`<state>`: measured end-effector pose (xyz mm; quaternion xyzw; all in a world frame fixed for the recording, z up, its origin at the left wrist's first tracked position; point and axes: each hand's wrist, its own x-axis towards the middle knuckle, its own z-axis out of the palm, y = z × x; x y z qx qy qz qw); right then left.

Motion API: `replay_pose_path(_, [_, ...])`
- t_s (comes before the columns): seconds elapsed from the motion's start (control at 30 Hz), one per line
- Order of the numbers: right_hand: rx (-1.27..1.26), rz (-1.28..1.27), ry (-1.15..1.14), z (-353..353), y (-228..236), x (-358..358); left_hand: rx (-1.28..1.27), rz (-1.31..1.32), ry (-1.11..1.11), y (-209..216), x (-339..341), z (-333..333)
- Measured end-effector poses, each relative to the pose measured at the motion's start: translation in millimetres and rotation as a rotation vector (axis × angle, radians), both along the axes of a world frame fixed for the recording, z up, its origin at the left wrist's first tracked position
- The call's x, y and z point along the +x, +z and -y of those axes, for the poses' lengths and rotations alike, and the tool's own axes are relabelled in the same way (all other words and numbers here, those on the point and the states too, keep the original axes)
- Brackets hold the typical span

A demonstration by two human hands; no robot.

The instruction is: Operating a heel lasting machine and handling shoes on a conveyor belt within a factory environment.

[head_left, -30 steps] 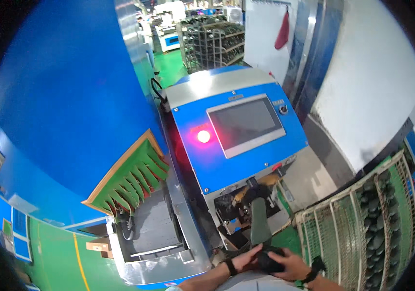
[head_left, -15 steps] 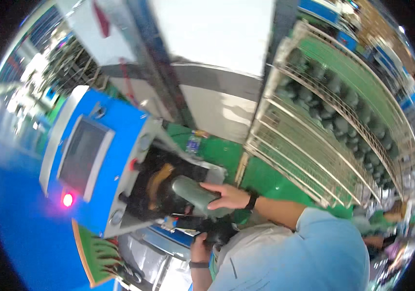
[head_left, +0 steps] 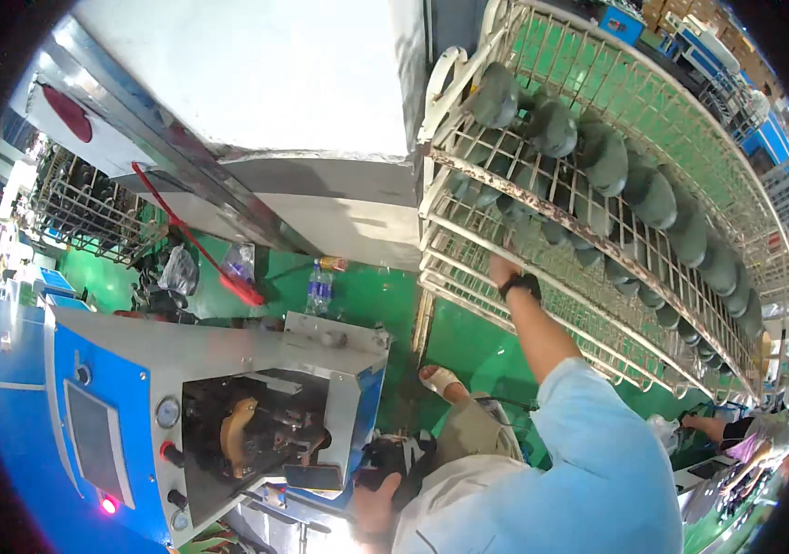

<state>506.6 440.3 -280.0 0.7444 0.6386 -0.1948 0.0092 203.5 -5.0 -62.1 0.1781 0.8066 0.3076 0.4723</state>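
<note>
While the left hand (head_left: 374,506) wraps a dark item (head_left: 385,459) beside the blue machine (head_left: 118,360), the right hand (head_left: 503,270), seen gripping a grey-green form moments earlier, now reaches into the wire rack (head_left: 438,102) (whether its fingers hold anything, I cannot tell). Similar grey-green forms (head_left: 648,197) line the shelf above, so work apparently shifts rackward.

A dull black object (head_left: 381,454), its outline partly hidden, is clasped in the left hand (head_left: 376,506), below and left of a cream-painted wire rack (head_left: 468,170). Smooth, rounded grey-green forms (head_left: 648,196) lean in a row along the rack's shelf.
</note>
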Motion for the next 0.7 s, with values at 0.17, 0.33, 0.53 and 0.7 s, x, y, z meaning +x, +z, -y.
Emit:
replay_pose_path(0.17, [0.004, -0.249, -0.123, -46, 11, -55, -0.157, -0.080, 0.198, 25, 13, -4])
replay_pose_path(0.33, [0.245, -0.330, -0.150, -50, -57, 17, -0.098, -0.047, 0.170, 20, 3, 1])
replay_pose_path(0.53, [0.375, -0.268, -0.086, -77, -49, 61, 0.069, 0.162, 0.406, 1, -12, 28])
replay_pose_path(0.7, [0.383, -0.243, -0.081, -52, -48, -1, 0.272, 0.375, 0.365, 20, -62, 91])
